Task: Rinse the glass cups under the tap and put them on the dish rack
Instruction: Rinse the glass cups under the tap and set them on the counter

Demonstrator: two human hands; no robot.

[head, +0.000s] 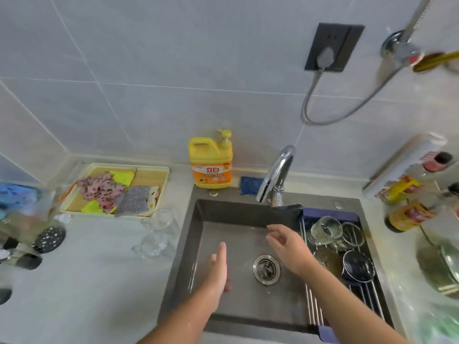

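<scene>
Two clear glass cups [159,232] stand on the counter just left of the sink [198,244], one behind the other. Several glass cups [325,229] lie on the dish rack [372,301] that spans the sink's right side. The chrome tap [275,177] arches over the back of the sink; no water stream shows. My left hand [218,269] hovers over the sink's left half with straight fingers, holding nothing. My right hand [288,247] hangs over the sink beside the rack, fingers relaxed and empty.
A yellow dish soap bottle [211,165] and a blue sponge [250,184] sit behind the sink. A tray of cloths [116,192] lies at the back left. Bottles [407,194] and a pan lid crowd the right counter. The drain [267,269] is in the sink's middle.
</scene>
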